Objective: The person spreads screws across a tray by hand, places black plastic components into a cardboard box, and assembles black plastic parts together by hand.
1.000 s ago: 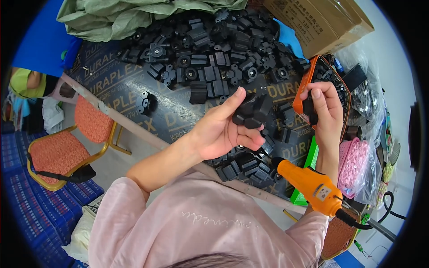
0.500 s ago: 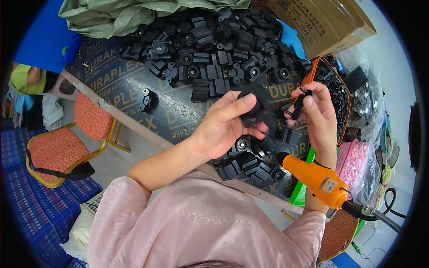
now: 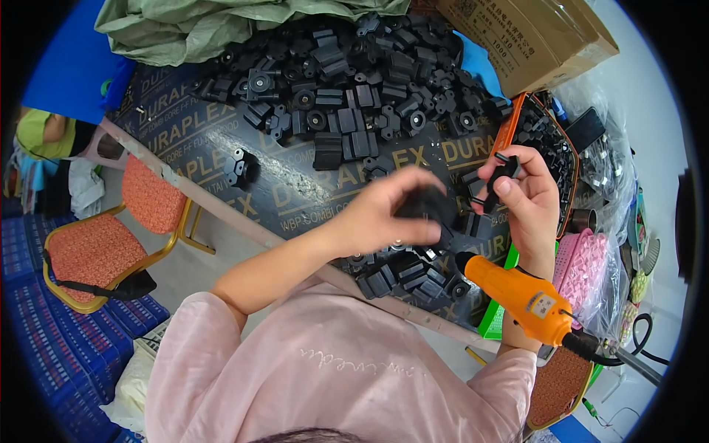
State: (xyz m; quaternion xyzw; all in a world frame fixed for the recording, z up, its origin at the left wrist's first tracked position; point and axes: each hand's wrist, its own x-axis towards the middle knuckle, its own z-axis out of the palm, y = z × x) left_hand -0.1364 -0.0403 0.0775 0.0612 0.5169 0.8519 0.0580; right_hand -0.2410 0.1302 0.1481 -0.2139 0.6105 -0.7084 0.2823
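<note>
My left hand [image 3: 380, 210] is curled around a black plastic part [image 3: 427, 207], blurred by motion, over the near side of the table. Held up to its right, my right hand [image 3: 530, 196] pinches a small black bracket-like piece [image 3: 504, 179] with short prongs between thumb and fingers. Below the hands, an orange electric screwdriver [image 3: 521, 295] lies slanted, its dark nose toward a small group of black housings [image 3: 413, 275] at the near edge. A large heap of similar black housings [image 3: 347, 92], some with round centres, covers the far part of the table.
One black part [image 3: 240, 168] lies apart at the left. An orange-rimmed bin [image 3: 511, 122] of small black pieces, a carton [image 3: 539, 37] and a pink basket [image 3: 572, 258] line the right. Green cloth [image 3: 192, 33] lies at the back; chairs [image 3: 103, 251] stand left.
My left hand has rolled over from palm up to knuckles up, keeping the black part and moving slightly nearer to me. The bracket-like piece in my right hand has turned a little.
</note>
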